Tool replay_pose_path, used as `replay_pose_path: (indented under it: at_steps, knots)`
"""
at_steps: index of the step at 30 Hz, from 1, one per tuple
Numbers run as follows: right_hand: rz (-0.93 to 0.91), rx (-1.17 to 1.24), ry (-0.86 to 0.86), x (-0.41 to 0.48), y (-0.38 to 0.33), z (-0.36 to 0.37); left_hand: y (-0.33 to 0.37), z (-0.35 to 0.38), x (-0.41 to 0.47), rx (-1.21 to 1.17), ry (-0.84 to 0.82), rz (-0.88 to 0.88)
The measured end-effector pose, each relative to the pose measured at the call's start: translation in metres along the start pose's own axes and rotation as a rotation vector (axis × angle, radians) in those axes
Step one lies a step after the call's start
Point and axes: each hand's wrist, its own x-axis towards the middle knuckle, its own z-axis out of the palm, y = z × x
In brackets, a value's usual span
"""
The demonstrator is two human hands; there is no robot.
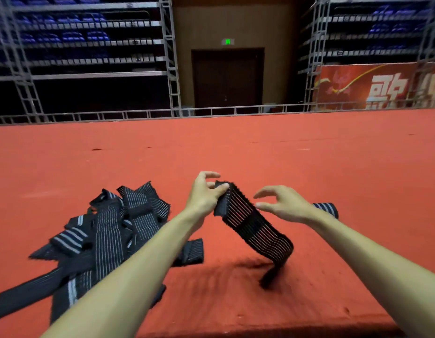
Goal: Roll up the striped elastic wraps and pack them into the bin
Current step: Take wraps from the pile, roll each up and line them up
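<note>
My left hand [205, 193] pinches the folded top end of a black striped elastic wrap [255, 225], held above the red surface. The wrap slopes down to the right and its lower end touches the surface near the front. My right hand [279, 203] hovers just right of the wrap's upper part, its fingers spread and loosely curved, holding nothing. A pile of several loose striped wraps [101, 230] lies to the left, partly under my left forearm. One rolled wrap [327, 209] lies behind my right wrist. No bin is in view.
The red carpeted surface [236, 152] stretches far ahead to a metal railing [211, 112]. Beyond it are metal scaffolds with blue seats, a dark door [227, 79] and a red banner [377, 86]. The surface's front edge runs along the bottom of the view.
</note>
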Motion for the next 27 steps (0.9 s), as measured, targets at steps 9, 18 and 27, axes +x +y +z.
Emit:
replay_pose_path:
  at_steps: [9,18,27]
  knots:
    - [-0.15,0.631,0.142,-0.03,-0.086,-0.052,0.094,-0.012,-0.021,0.328,-0.22,0.388]
    - [0.028,1.074,0.397,-0.03,-0.117,-0.075,0.061,-0.014,-0.052,-0.189,-0.544,-0.022]
    - [0.183,1.084,0.426,-0.016,-0.077,-0.075,0.041,0.017,-0.053,-0.336,-0.742,-0.074]
